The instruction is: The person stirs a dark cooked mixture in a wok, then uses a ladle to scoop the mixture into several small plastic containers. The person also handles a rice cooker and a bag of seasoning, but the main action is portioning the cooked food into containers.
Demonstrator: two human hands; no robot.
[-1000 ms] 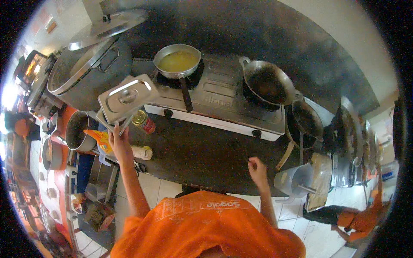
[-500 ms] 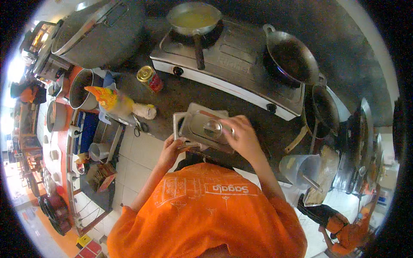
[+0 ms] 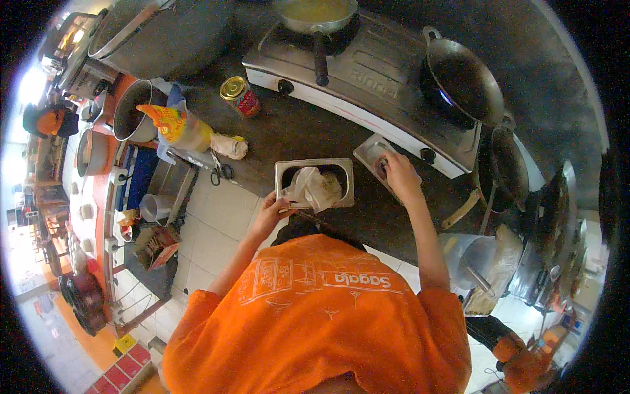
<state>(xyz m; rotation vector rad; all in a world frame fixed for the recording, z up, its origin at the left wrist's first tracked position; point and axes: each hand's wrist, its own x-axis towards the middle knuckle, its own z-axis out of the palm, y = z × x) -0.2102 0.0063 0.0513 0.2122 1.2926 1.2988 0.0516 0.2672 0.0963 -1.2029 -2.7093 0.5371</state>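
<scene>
In front of me a rectangular steel container (image 3: 349, 169) stands uncovered on the dark counter. Inside it lies a crumpled whitish plastic bag (image 3: 315, 188), partly hanging over the near rim; what the bag holds I cannot make out. My left hand (image 3: 272, 209) grips the container at its near left corner. To the right, my right hand (image 3: 400, 176) has its fingers closed round the knob of the steel lid (image 3: 372, 150). The lid lies tilted beside the container, close to the stove's front, and the hand partly covers it.
A two-burner gas stove (image 3: 367, 79) carries a pan of yellowish liquid (image 3: 316, 12) and a wok (image 3: 462, 82) over a blue flame. Left are a tin can (image 3: 240, 97), a yellow plastic package (image 3: 174, 126) and scissors (image 3: 221, 172). A clear plastic jug (image 3: 467, 257) stands at right.
My right hand has lifted the lid off the container and carried it to the right, exposing the plastic bag inside. My left hand still holds the container's left side.
</scene>
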